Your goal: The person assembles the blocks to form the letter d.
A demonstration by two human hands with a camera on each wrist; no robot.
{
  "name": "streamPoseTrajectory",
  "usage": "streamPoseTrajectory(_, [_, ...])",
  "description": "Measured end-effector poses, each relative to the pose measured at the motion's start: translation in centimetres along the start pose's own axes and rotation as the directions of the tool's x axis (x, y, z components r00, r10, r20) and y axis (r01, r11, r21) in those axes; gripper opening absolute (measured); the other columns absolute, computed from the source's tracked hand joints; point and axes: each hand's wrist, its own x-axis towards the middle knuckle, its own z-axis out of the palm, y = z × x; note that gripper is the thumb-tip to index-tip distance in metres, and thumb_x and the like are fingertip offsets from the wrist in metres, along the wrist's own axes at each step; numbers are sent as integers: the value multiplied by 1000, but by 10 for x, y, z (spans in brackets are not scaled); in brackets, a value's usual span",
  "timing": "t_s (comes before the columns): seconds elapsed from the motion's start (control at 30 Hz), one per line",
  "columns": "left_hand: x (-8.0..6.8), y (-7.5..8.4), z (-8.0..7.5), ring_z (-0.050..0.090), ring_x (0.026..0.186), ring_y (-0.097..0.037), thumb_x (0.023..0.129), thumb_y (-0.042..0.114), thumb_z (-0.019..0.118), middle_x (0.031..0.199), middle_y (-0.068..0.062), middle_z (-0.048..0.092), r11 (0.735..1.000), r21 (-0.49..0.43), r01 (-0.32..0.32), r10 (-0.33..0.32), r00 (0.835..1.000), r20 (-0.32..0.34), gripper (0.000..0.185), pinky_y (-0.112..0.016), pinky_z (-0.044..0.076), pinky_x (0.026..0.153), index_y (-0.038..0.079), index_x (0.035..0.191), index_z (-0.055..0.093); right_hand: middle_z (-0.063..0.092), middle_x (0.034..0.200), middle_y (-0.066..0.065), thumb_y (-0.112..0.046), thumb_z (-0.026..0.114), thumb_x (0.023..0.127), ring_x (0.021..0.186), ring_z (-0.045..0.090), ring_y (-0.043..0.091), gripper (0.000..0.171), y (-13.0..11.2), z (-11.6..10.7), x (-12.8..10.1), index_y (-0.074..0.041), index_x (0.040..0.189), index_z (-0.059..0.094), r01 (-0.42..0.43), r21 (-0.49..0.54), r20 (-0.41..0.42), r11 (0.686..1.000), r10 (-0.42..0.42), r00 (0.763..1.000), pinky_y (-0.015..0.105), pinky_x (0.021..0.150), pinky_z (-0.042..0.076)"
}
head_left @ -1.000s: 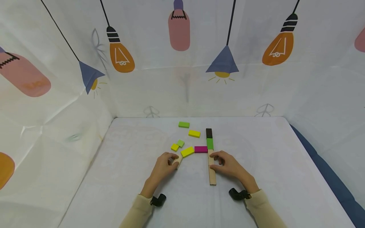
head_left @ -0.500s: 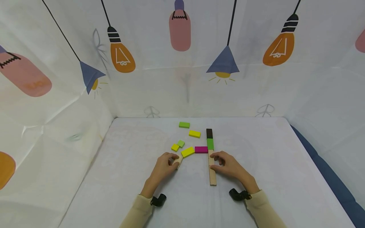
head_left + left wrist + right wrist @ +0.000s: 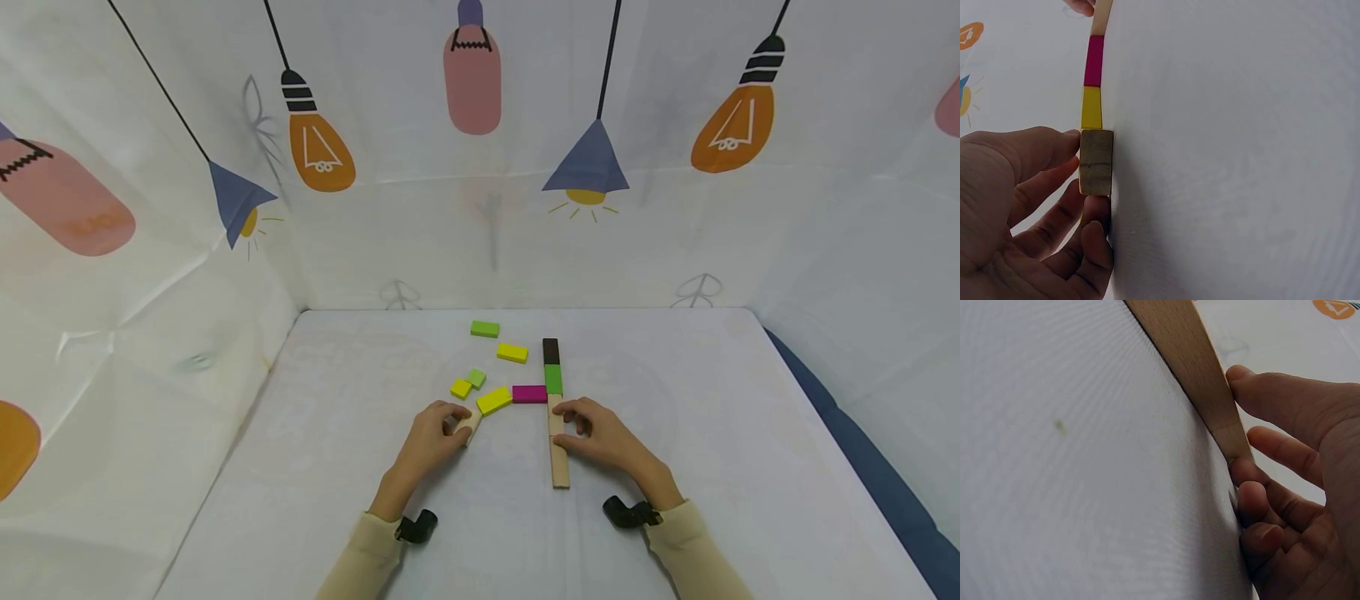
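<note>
Long plank likely near table edge

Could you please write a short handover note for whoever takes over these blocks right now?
Left hand: fingers curled round a small plain wooden block that touches the near end of a yellow block.
Right hand: grips the long plain wooden bar from its right side.
Laid so far: beyond the bar, a green block and a dark brown block in one line; a magenta block butts against that line from the left.
Loose on the white table: a small yellow block, a small green block, a farther yellow block and a farther green block.
</note>
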Motion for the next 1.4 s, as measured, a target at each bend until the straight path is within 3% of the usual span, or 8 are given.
streamPoseTrajectory(0.27, [0,0,-3,51,69,-9,85,22,72,100,0,64,1000,-1,-25,25,1000,7,22,-20,46,60,14,105,71,62,97,-3,-34,78,80,76,53,10,43,-1,-1,0,-15,116,65,-3,0,3,1000,3,1000,21,68,46])
streamPoseTrajectory(0.47, [11,6,-12,54,75,-15,86,26,72,105,-4,64,996,31,-86,85,996,14,30,-23,47,64,12,113,69,63,97,-3,-33,79,80,76,53,11,44,-1,-1,-1,-13,116,65,9,7,-5,1000,-9,1000,21,67,46])
streamPoseTrajectory(0.67, [33,13,-23,59,97,-25,86,27,73,118,-8,62,980,39,-196,194,980,50,41,-38,53,83,10,122,64,63,99,-3,-34,78,80,77,53,12,44,-2,-2,-2,-13,117,65,-3,11,4,1000,3,1000,21,68,46])
streamPoseTrajectory(0.83, [61,12,-31,58,109,-29,86,27,73,124,-7,58,959,80,-270,265,961,74,47,-42,50,92,11,128,60,63,101,-3,-36,77,81,79,53,11,45,-2,-3,-1,-13,117,64,-16,15,19,1000,15,1000,21,69,46])
streamPoseTrajectory(0.97, [84,15,-36,56,115,-31,85,25,73,128,-9,56,953,120,-278,268,959,93,49,-44,48,97,11,130,58,63,102,-3,-34,78,81,79,53,11,45,-3,-2,-1,-12,117,64,-16,22,23,1000,15,1000,21,69,46])
streamPoseTrajectory(1.17, [110,27,-33,51,122,-24,87,30,72,134,-5,53,947,188,-262,227,956,187,51,-44,43,105,17,133,56,62,103,-4,-36,76,81,81,52,10,45,-2,-3,-2,-13,118,64,-27,16,37,1000,26,999,21,70,47])
streamPoseTrajectory(1.4, [135,24,-12,53,118,-29,88,28,70,134,-7,53,952,107,-288,255,934,250,51,-43,46,100,11,134,55,62,105,-4,-39,75,82,82,53,12,46,-1,-5,-2,-14,119,63,-40,33,50,999,38,998,21,71,47])
